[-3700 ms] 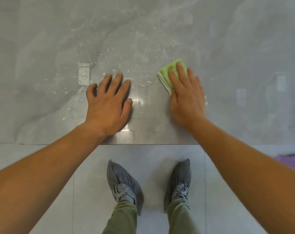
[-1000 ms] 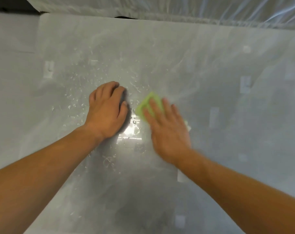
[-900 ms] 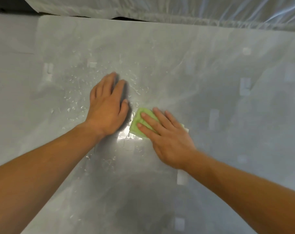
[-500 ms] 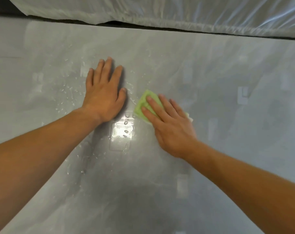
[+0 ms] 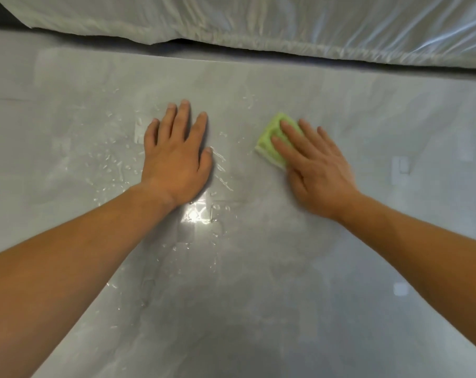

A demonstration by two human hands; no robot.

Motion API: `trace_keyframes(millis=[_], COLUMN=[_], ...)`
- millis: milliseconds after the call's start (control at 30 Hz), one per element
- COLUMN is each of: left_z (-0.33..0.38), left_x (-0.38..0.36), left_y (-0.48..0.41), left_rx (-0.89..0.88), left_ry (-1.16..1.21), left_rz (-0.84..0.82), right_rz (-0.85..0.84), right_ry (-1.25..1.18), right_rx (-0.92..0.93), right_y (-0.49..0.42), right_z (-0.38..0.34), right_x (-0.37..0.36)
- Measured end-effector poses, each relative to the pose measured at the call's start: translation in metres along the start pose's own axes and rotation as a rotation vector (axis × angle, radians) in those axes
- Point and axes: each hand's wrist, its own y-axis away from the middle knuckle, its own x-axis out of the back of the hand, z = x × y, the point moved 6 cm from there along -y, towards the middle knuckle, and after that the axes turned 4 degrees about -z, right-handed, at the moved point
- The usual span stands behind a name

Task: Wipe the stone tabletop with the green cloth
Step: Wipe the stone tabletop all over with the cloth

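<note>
You are in the middle of wiping. Your right hand point(image 5: 315, 170) lies flat on the green cloth point(image 5: 270, 144), fingers straight, pressing it onto the stone tabletop point(image 5: 258, 282) rather than curling round it. The cloth, folded small, sits under your fingertips toward the far side, right of centre. Your left hand point(image 5: 176, 159) rests flat on the stone with straight fingers and holds nothing, well apart from the cloth. Water drops point(image 5: 108, 162) lie scattered left of that hand, with a few between the two hands. A plastic sheet point(image 5: 258, 17) lies beyond the far edge. The next move, I judge, calls for sweeping the cloth leftward through the drops, with the left hand lifted clear.
</note>
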Motion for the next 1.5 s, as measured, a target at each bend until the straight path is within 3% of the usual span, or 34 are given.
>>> trace_keyframes(millis=[100, 167, 333, 400, 467, 567, 700, 767, 867, 933, 1000, 1067, 1133, 1200, 1333, 1400, 1500], left_z=[0.000, 0.001, -0.007, -0.015, -0.020, -0.024, -0.026, -0.027, -0.026, -0.030, -0.033, -0.039, -0.046, -0.051, -0.056, -0.056, -0.055], left_x=[-0.001, -0.002, 0.004, 0.006, 0.005, 0.000, -0.001, 0.000, 0.001, 0.006, 0.012, 0.016, 0.016, 0.009, 0.002, 0.002, 0.001], left_y=[0.000, -0.001, 0.002, 0.004, 0.007, 0.008, 0.007, 0.008, 0.009, 0.011, 0.016, 0.024, 0.033, 0.039, 0.043, 0.042, 0.042], left_rx=[0.008, 0.009, -0.025, -0.042, -0.050, -0.036, -0.037, -0.040, -0.043, -0.030, -0.036, -0.022, 0.029, 0.058, 0.035, 0.035, 0.022], left_ry=[0.011, 0.032, 0.182, 0.216, 0.182, 0.111, 0.092, 0.098, 0.161, 0.263, 0.343, 0.316, 0.254, 0.193, 0.118, 0.129, 0.124], left_rz=[0.008, 0.018, 0.072, 0.098, 0.096, 0.069, 0.060, 0.063, 0.066, 0.086, 0.118, 0.145, 0.134, 0.072, 0.045, 0.049, 0.032], right_rz=[0.105, 0.148, 0.007, 0.008, 0.057, 0.112, -0.027, -0.061, 0.026, 0.081, 0.056, -0.021, -0.064, -0.035, 0.095, 0.072, -0.037], right_ry=[-0.102, -0.136, -0.052, -0.031, -0.043, -0.080, 0.002, 0.026, -0.034, -0.077, -0.071, -0.023, -0.003, 0.001, -0.102, -0.073, -0.029], right_rx=[-0.374, -0.482, -0.017, -0.055, -0.226, -0.339, 0.107, 0.163, -0.171, -0.320, -0.182, 0.098, 0.246, 0.160, -0.206, -0.110, 0.196], right_y=[-0.043, -0.067, -0.068, -0.083, -0.108, -0.117, -0.071, -0.073, -0.111, -0.120, -0.106, -0.076, -0.065, -0.085, -0.108, -0.085, -0.045], right_z=[0.030, 0.010, -0.058, -0.035, -0.011, -0.028, -0.070, -0.053, -0.018, -0.034, -0.072, -0.102, -0.099, -0.077, -0.077, -0.103, -0.115], right_x=[0.018, 0.021, 0.005, 0.012, 0.021, 0.021, 0.004, 0.009, 0.022, 0.023, 0.010, -0.001, -0.001, 0.005, 0.010, -0.002, -0.011])
